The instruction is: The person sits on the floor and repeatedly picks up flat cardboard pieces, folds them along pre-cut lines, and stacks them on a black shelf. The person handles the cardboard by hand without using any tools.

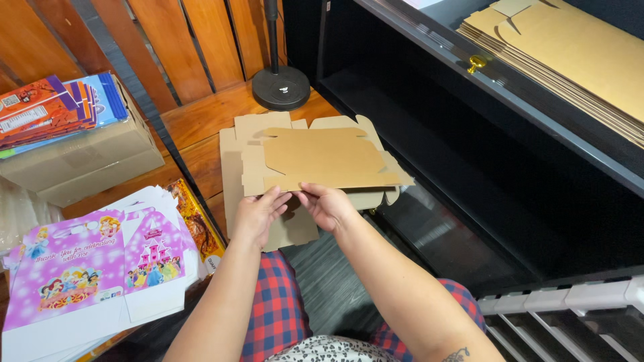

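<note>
Pink printed box blanks (87, 268) lie left; brown carton (80, 161) behind them.

Single head view, looking steeply down, close above lap and wooden floor (201, 127).

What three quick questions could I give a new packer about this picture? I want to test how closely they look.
1. True or false: both hands grip the near edge of the flat brown cardboard blank.
2. What lies at the person's left? A) pink printed box blanks B) a roll of tape C) scissors
3. Where is the stack of plain brown cardboard sheets?

Key:
1. True: left hand and right hand meet at its near edge.
2. A: the pink printed box blanks.
3. Upper right, on the dark shelf: the stack of brown sheets.
</note>
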